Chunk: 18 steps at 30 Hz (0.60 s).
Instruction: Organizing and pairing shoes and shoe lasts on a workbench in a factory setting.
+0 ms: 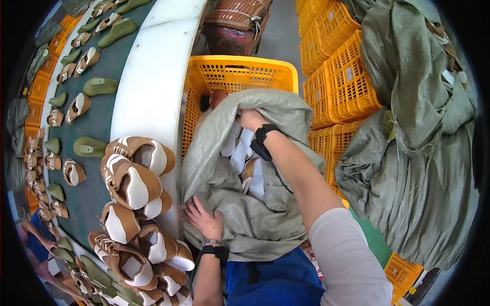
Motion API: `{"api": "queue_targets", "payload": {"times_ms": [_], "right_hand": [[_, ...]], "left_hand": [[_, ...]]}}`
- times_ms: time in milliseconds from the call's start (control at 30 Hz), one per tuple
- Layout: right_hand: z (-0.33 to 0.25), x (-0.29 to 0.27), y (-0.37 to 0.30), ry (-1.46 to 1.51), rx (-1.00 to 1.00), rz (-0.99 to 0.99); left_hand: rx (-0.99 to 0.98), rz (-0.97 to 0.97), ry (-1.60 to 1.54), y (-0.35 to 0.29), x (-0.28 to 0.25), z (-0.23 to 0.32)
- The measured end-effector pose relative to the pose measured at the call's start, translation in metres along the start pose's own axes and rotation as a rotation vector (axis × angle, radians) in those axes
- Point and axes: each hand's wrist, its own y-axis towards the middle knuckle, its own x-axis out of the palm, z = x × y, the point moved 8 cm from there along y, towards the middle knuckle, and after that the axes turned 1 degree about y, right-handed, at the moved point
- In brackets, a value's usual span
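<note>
A grey-green woven sack [240,219] sits with its mouth open in front of me, partly inside a yellow plastic crate [245,64]. White and tan shoe pieces [248,176] show in the opening. My left hand [204,222] lies on the sack's near left side, its fingers spread. Across the opening reaches my right arm; my right hand [251,120] is closed at the far inner edge of the sack, its fingertips hidden by the fold. Left of the sack, several brown-and-white sneakers [133,184] are piled on the white ledge [153,66].
A green conveyor belt [109,61] at left carries shoe uppers [79,108] and green shoe lasts [100,86]. Stacked yellow crates [349,76] and draped sacks [408,168] stand at right. A wicker basket [235,20] is beyond the crate. Another person's arm [38,234] shows at far left.
</note>
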Motion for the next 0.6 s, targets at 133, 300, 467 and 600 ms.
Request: {"api": "queue_targets", "payload": {"times_ms": [133,300,467,600], "right_hand": [[0.104,0.065,-0.039,0.178,0.502,0.072],[0.142,0.173,-0.091,0.565,0.561,-0.045],[0.121,0.157,-0.083,0.866,0.641,0.293],[0.08,0.084,-0.083,0.677,0.387,0.117]], "left_hand": [[-0.058,0.018,-0.033,0.0,0.013,-0.017],[-0.039,-0.05,-0.05,-0.003,0.009,-0.013],[0.093,-0.047,-0.221,-0.009,0.0,0.005],[0.292,-0.053,-0.533,-0.01,-0.028,0.064]]}}
